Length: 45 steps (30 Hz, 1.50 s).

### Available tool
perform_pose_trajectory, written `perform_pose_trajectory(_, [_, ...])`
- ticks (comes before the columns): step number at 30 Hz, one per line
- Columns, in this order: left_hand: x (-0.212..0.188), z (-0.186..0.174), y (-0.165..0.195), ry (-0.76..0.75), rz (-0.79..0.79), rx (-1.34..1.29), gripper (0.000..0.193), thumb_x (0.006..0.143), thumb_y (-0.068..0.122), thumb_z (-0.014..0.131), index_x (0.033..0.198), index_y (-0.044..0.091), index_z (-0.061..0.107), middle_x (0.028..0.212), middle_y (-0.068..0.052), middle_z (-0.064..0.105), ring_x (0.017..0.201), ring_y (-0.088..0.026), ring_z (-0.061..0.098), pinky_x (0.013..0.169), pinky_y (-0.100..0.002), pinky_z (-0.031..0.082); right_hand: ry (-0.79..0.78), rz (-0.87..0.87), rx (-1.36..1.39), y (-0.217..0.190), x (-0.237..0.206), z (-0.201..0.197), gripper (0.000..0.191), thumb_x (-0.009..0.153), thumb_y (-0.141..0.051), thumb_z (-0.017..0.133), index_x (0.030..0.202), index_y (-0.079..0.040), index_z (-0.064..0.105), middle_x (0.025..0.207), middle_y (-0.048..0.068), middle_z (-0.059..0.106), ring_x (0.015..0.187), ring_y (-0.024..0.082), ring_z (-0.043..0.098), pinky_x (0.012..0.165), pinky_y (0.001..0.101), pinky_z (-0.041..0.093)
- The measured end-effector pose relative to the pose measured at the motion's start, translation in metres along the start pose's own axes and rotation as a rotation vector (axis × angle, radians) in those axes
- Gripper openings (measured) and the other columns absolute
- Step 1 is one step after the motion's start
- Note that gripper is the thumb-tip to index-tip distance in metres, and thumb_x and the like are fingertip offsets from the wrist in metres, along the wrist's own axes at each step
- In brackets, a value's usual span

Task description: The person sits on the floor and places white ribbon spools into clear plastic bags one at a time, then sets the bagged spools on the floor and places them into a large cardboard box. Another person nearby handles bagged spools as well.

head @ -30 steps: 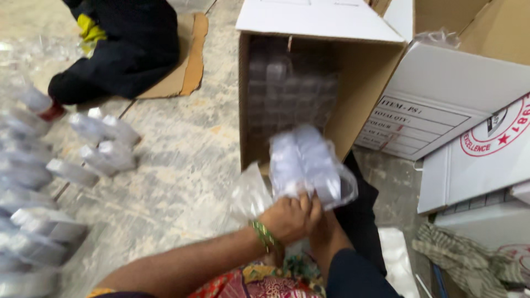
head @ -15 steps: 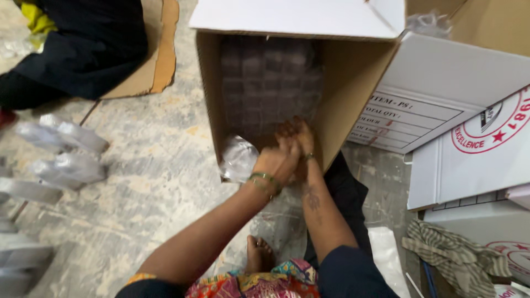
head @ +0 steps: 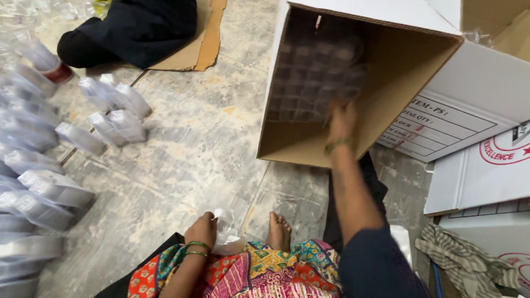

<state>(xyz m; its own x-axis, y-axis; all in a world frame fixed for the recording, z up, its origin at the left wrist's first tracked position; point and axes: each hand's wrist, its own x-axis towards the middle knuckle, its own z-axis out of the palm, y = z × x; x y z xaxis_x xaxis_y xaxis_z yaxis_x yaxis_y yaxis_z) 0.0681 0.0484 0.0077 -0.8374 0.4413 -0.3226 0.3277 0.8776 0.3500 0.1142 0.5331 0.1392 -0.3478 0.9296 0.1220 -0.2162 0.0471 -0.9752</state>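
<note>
Right hand (head: 341,118) reaches into the open brown cardboard box (head: 408,72) lying on its side on the grey stone floor (head: 193,143), against the stacked clear plastic packs (head: 314,77) inside; motion blur means its grip cannot be judged. Left hand (head: 202,229), near the knee, is pressed together on a crumpled clear plastic bag (head: 227,236). Clear wrapped packs (head: 110,110) lie on the floor, well apart to the left.
</note>
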Motion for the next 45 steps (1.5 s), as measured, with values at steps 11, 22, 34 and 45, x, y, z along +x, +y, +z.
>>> perform_pose_trajectory(11, [0.056,0.043,-0.023,0.022,0.123,0.044,0.026,0.098,0.044,0.05,0.105,0.019,0.056,0.105,-0.013,0.067,0.084,-0.042,0.068,0.076,-0.055,0.054,0.04,-0.192,-1.001,-0.066,0.204,0.043,0.004,0.1,-0.011,0.063,0.104,-0.01,0.062,0.087,0.001,0.061,0.077,0.012,0.055,0.071,0.0303,0.047])
perform_pose_trajectory(22, [0.065,0.075,-0.048,0.243,0.287,-0.014,0.022,0.092,0.035,0.063,0.087,0.014,0.059,0.081,-0.011,0.068,0.062,-0.039,0.066,0.059,-0.051,0.053,0.014,-0.042,-1.125,0.013,0.248,-0.007,0.004,0.1,-0.007,0.064,0.103,-0.009,0.061,0.091,0.001,0.062,0.082,0.012,0.056,0.077,0.0299,0.049])
perform_pose_trajectory(34, [0.061,0.073,-0.049,0.208,0.289,-0.049,0.019,0.095,0.032,0.061,0.09,0.013,0.059,0.085,-0.011,0.068,0.07,-0.036,0.069,0.065,-0.05,0.053,0.051,-0.141,-1.012,0.02,0.266,-0.019,0.007,0.1,-0.004,0.065,0.103,-0.008,0.061,0.096,0.002,0.063,0.088,0.012,0.058,0.083,0.0294,0.051])
perform_pose_trajectory(45, [0.059,0.062,-0.047,0.131,0.268,-0.074,0.021,0.093,0.036,0.059,0.1,0.016,0.059,0.098,-0.011,0.069,0.082,-0.039,0.069,0.07,-0.052,0.054,0.102,-0.577,-0.182,-0.007,0.1,0.009,0.009,0.1,-0.001,0.065,0.103,-0.007,0.06,0.1,0.002,0.064,0.094,0.012,0.059,0.089,0.0291,0.052])
